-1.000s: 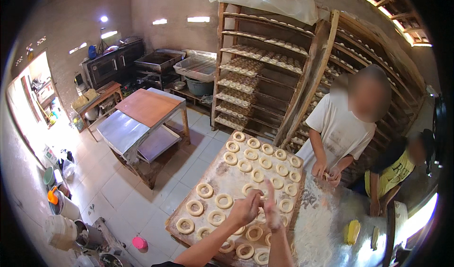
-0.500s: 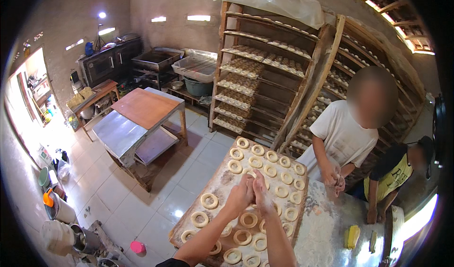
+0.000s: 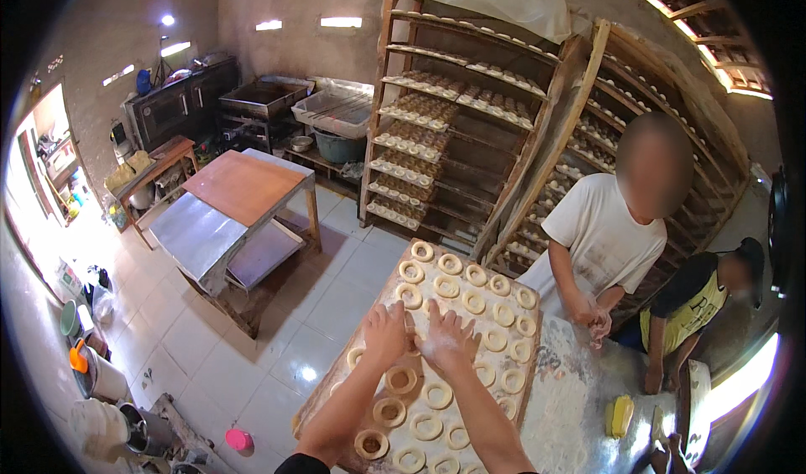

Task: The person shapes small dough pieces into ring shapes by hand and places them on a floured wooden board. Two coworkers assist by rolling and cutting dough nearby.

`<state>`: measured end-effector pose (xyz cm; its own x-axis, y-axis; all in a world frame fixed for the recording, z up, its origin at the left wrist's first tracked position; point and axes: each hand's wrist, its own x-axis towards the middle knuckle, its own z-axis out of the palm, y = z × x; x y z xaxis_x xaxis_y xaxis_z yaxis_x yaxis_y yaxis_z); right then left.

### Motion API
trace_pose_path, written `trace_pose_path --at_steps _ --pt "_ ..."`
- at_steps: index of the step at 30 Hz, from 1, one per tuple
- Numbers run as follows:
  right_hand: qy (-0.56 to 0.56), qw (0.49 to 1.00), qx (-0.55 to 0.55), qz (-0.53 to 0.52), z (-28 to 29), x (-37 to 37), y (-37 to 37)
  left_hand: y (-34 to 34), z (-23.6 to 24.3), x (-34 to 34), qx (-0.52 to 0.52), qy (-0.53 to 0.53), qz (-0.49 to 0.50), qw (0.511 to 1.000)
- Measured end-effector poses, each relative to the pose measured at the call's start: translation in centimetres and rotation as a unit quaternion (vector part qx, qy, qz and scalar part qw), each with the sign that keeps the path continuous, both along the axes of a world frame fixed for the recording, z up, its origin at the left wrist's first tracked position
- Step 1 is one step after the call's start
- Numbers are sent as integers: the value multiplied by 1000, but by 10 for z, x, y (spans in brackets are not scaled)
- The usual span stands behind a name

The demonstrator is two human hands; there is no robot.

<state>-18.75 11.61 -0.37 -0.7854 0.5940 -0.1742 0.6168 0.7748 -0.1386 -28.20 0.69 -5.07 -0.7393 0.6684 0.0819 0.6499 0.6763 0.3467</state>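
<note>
My left hand [image 3: 385, 337] is on the floured wooden board [image 3: 378, 302], palm down, fingers apart and slightly bent over a spot among dough rings [image 3: 437, 395]. Beside it my right hand [image 3: 447, 342], dusted white with flour, also has its fingers spread on the board; whatever lies under both hands is hidden. Rows of pale rings surround them, with a few browner rings [image 3: 401, 379] at the lower left of the group.
A co-worker [image 3: 604, 230] in white pinches something at the floury metal table [image 3: 562, 398], which holds a yellow block [image 3: 621, 415]. Another person [image 3: 688, 314] works at the right. Laden racks [image 3: 470, 54], a second table [image 3: 243, 188] and buckets [image 3: 109, 369] stand around.
My hands, earlier pressed together above the board, have separated and come down onto it with fingers spread, slightly to the left. The view has shifted a little; the co-worker's hands moved slightly.
</note>
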Motion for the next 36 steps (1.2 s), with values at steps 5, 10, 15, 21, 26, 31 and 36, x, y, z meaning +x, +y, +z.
trace_pose_path --at_steps 5,10,15,21,26,31,36 --pt "15 999 20 -22 -11 2 -3 0 -10 9 24 53 -4 998" --pt "12 999 18 -26 0 9 -4 -2 -8 6 43 -36 -6 998" --pt "95 995 -15 18 -13 -16 6 7 -7 -23 74 -27 -32 996" --pt "102 979 86 154 -49 -64 12 13 -7 -69 54 52 -78 994" --pt "35 988 58 139 -43 -72 -10 1 -10 -92 21 140 -128 982" --pt "108 984 51 129 -26 -65 -20 0 -3 -86 2 139 -135 981" --pt "249 956 -73 139 -8 47 -19 -50 29 -64 112 83 -69 988"
